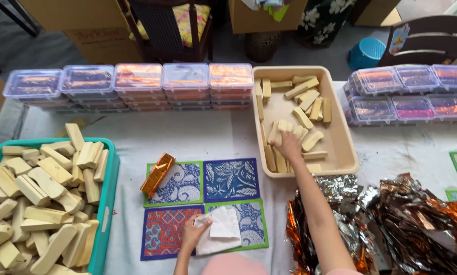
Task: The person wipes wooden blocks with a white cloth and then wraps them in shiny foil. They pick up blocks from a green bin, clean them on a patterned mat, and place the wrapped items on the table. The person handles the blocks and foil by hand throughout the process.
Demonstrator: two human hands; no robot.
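I am pinching a soft white paper sheet [219, 231] in my left hand [193, 234], while my right hand [288, 146] is touching pale, matt wooden blocks [284, 130] in a smooth beige plastic tray [340, 147]. At four o'clock, crinkled glossy foil [417, 224] is shining.

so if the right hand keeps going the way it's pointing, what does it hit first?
The right hand reaches into the beige tray, fingers already on the pale wooden blocks piled there. Straight on, it meets more loose blocks, then probably the tray's far wall; depth is unclear.
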